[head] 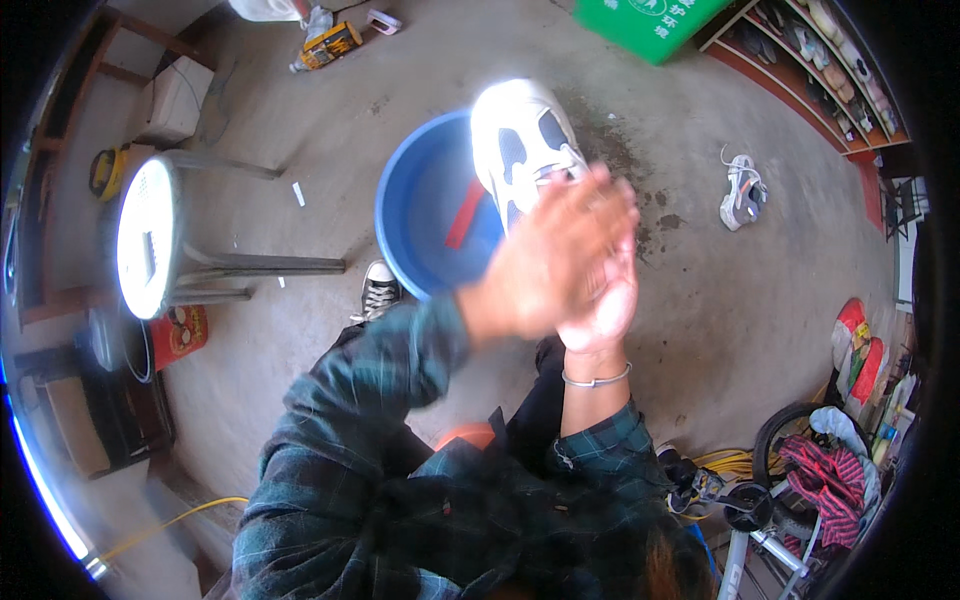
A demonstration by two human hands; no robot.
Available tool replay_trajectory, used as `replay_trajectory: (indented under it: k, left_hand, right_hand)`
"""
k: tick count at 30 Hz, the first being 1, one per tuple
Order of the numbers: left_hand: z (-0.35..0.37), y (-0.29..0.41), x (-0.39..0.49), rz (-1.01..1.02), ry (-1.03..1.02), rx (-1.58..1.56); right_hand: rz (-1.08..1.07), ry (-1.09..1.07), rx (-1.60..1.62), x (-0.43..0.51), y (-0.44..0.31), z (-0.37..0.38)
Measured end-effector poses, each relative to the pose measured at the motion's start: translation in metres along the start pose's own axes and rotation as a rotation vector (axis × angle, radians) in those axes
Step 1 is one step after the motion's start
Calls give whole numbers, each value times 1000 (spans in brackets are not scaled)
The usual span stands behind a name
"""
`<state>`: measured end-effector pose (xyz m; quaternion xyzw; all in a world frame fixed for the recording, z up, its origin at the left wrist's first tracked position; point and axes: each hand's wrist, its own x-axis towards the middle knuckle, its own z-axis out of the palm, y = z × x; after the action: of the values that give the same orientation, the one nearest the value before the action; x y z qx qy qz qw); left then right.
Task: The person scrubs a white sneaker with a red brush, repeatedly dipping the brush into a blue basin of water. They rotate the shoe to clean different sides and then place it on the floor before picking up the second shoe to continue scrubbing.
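A white sneaker [517,124] with grey mesh panels is held up, toe away from me, over the right side of a blue plastic basin [386,187]. My left hand [551,259], blurred, lies across the shoe's rear part and over my right hand's fingers; its grip is unclear. Behind it, my right hand [606,311] is at the heel end and appears to support the shoe. Its fingers are largely hidden. A red strip [465,214] shows inside the basin. Another grey and white sneaker [744,193] lies on the floor to the right.
A round-topped stool [150,236] with metal legs lies on its side at left. A green box [652,26] and a shoe rack [814,71] stand at upper right. Wet patches [622,142] mark the concrete floor. A bicycle [750,510] with cloths is at lower right.
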<state>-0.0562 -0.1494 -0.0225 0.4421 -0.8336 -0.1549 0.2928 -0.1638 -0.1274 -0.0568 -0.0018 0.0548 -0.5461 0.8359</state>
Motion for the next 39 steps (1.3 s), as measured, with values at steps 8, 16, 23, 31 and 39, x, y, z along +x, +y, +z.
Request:
replay_trajectory:
  k: [8,16,23,31,39]
  left_hand:
    - [7,-20,44,-82,210,278]
    - [15,-13,38,37,71,63]
    - [67,-8,-7,70,-200,-212]
    - [188,-220,-108,-1000,-46,-6]
    - [224,-267,-145,-1112,-236,267]
  right_hand:
    - [86,78,94,-8,-7,-7]
    - [73,-80,254,-15,-19,-11]
    - [-54,246,113,-19,-52,-16]
    - [-217,558,-146,-14,-79,-33]
    - [-215,640,-250,4,-89,-54]
